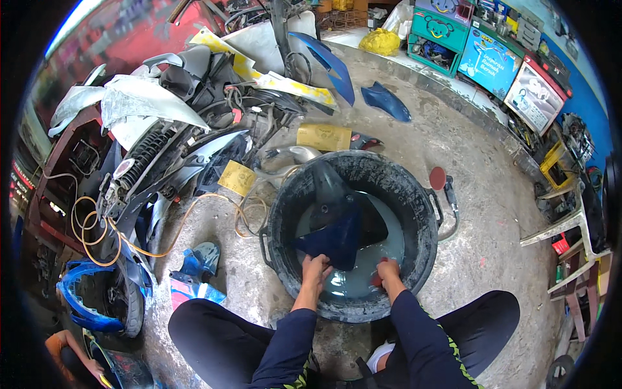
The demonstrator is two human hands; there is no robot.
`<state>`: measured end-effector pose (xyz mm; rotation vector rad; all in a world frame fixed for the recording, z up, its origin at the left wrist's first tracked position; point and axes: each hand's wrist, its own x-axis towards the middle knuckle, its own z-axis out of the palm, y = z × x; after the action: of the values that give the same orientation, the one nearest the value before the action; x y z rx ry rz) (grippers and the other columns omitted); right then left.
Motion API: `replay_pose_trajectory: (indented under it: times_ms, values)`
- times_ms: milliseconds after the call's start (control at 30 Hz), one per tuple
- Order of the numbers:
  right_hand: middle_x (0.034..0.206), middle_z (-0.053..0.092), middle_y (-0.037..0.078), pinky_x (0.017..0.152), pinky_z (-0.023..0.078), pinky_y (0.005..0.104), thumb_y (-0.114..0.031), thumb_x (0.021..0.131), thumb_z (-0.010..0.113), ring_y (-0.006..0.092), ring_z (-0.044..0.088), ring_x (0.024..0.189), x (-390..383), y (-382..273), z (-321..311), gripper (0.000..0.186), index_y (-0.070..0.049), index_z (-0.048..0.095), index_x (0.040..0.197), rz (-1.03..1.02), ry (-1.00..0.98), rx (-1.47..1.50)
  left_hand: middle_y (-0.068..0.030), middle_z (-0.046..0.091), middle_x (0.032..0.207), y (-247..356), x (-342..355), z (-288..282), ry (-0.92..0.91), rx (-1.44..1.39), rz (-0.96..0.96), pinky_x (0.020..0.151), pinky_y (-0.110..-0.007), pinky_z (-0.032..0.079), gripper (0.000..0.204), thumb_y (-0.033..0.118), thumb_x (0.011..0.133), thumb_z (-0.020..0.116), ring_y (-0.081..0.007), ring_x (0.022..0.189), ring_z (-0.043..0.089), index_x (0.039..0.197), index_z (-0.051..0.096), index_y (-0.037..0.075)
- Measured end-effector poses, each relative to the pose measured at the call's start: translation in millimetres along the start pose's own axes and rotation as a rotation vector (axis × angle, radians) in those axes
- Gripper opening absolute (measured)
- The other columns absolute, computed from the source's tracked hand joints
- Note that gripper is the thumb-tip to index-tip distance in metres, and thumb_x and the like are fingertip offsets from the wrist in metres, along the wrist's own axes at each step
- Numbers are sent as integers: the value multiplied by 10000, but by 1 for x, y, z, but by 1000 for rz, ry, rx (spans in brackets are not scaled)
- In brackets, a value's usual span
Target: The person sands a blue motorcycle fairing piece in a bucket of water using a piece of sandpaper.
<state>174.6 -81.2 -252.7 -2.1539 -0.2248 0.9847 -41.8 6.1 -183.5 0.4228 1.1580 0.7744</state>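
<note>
A large black tub [422, 259] with two side handles stands between my knees, with cloudy grey water [389, 243] in it. A dark blue and black plastic motorcycle body panel [337, 230] leans inside, its narrow end up against the far wall and its lower part at the water. My left hand [315, 269] is closed on the panel's near edge. Low over the water at the near right of the tub, my right hand [390, 271] is closed around a small red object [376, 279], mostly hidden by the fingers. It is apart from the panel.
Yellow sandpaper sheets [237, 177] and a sander with a round red pad [438, 178] lie beside the tub. An orange hose [175, 249] loops left, near a partly stripped motorcycle [146, 155]. Blue panels [386, 102] lie beyond. Another person's hand [94, 369] shows lower left.
</note>
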Motion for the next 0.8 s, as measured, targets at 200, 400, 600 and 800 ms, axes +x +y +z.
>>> replay_pose_trajectory:
  times_ms: [200, 400, 600, 800]
  values:
    - [1054, 687, 123, 840, 612, 475, 6, 883, 624, 288, 702, 952, -50, -88, 2, 258, -19, 643, 1139, 39, -639, 655, -34, 579, 947, -7, 4, -2, 83, 77, 119, 662, -283, 506, 440, 99, 799, 723, -143, 808, 596, 1183, 512, 58]
    - [1030, 721, 120, 808, 583, 397, 22, 802, 626, 254, 713, 899, -65, -107, -8, 328, 15, 697, 1122, -152, -550, 662, -60, 681, 1019, 3, 2, 2, -43, 124, 113, 778, -375, 506, 423, 375, 917, 738, -175, 893, 661, 1106, 575, 33]
    - [971, 695, 150, 738, 594, 477, 78, 771, 551, 314, 701, 859, -2, -16, -17, 322, 21, 683, 1059, -33, -247, 292, -1, 584, 753, -2, 4, -1, 87, 440, 373, 553, -282, 413, 430, 430, 889, 777, -114, 624, 524, 956, 623, 34]
    - [829, 641, 126, 578, 574, 452, 63, 797, 531, 323, 690, 775, -33, -43, 2, 244, 15, 693, 974, 122, -243, 224, -59, 659, 922, 9, -6, -1, -37, 374, 489, 498, -265, 470, 344, 278, 941, 734, -140, 717, 640, 1139, 596, 33]
